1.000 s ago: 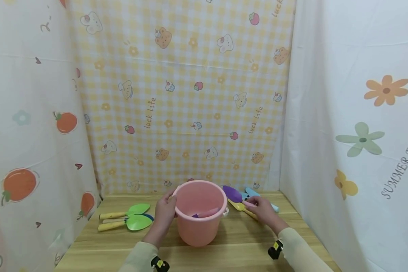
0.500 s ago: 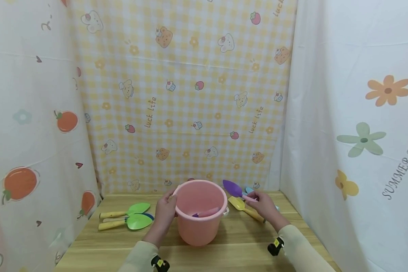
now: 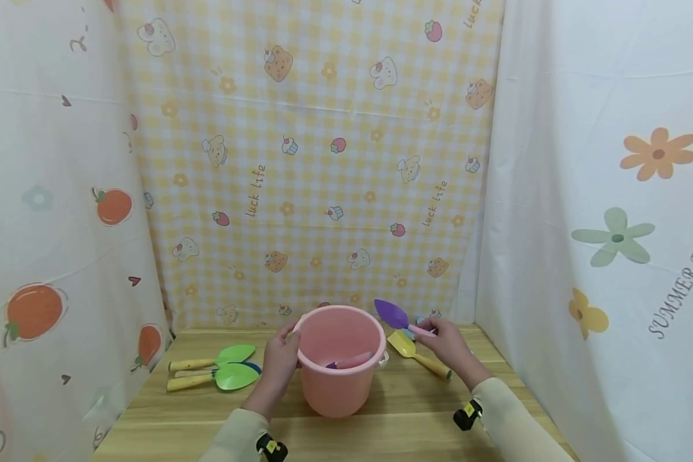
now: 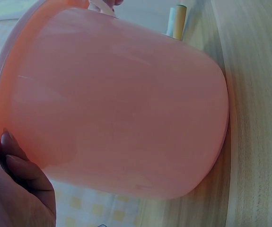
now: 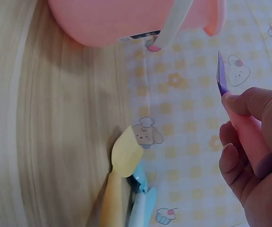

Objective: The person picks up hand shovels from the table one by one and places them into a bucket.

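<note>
A pink bucket [image 3: 337, 391] stands upright on the table, and my left hand [image 3: 281, 359] grips its left rim, thumb and fingers around the edge in the left wrist view. Inside lies a pink-handled tool [image 3: 355, 361] with a bit of purple at one end. My right hand [image 3: 447, 345] holds a small trowel [image 3: 391, 314] by its pink handle, the purple blade pointing up and left, just right of the bucket's rim. In the right wrist view the trowel's handle [image 5: 249, 135] lies between thumb and curled fingers, raised off the table.
A yellow trowel [image 3: 404, 345] with a wooden handle lies below my right hand, beside light blue tools [image 5: 143, 198]. Left of the bucket lie green trowels [image 3: 237, 377] with wooden handles and something blue under them. A white bucket handle [image 3: 384, 359] hangs at its right side. Printed curtains [image 3: 346, 192] enclose the table.
My right hand has lifted the purple trowel up and slightly left, away from the yellow and blue tools. The left hand and the bucket have stayed in place.
</note>
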Demonstrator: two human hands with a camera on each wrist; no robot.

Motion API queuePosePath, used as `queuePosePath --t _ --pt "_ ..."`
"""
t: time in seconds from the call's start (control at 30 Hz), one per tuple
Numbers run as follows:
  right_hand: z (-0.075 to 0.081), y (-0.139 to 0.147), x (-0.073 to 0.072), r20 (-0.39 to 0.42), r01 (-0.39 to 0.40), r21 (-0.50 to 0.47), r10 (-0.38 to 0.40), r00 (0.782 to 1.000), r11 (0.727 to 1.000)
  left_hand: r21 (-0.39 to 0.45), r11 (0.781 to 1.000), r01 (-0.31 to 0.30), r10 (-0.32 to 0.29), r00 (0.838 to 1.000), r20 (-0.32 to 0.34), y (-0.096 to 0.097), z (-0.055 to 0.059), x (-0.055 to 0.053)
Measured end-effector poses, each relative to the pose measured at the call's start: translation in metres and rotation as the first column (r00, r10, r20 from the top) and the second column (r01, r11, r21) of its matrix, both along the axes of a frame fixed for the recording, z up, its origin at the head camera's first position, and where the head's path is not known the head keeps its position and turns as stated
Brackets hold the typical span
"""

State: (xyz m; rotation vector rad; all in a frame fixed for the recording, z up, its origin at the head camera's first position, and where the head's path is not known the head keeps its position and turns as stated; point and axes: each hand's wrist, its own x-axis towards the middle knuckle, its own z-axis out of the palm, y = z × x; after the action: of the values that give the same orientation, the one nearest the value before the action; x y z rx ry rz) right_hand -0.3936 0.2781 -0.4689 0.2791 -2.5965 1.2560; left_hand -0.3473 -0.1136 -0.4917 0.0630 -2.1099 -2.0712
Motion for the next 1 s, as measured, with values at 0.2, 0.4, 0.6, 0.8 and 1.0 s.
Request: queuePosePath --t 0.2,0.4,0.6,0.8,1.0 --pt "0.008 -0.002 0.002 0.026 -0.013 -0.032 0.014 1.0 0.999 -0.002 1.0 -0.002 0.002 1.0 -0.004 0.0 -0.001 -0.001" --pt "0.016 -0.008 0.006 0.025 -0.036 -0.035 0.037 0.999 0.999 -0.008 1.0 -0.007 0.007 1.0 -0.007 0.0 -0.001 -0.003" --pt "0.021 -0.016 0.01 -0.002 -0.042 -0.01 0.042 0.999 0.999 -0.016 1.0 -0.014 0.014 1.0 -0.002 0.0 -0.001 -0.003" --pt "0.027 -0.022 0.013 -0.007 -0.091 -0.031 0.091 0.996 0.995 -0.015 1.0 -0.016 0.016 1.0 -0.003 0.0 0.0 -0.002" --pt "0.03 -0.027 0.015 -0.007 -0.123 -0.002 0.123 0.992 0.992 -0.018 1.0 -0.011 0.011 1.0 0.001 0.0 0.001 -0.001"
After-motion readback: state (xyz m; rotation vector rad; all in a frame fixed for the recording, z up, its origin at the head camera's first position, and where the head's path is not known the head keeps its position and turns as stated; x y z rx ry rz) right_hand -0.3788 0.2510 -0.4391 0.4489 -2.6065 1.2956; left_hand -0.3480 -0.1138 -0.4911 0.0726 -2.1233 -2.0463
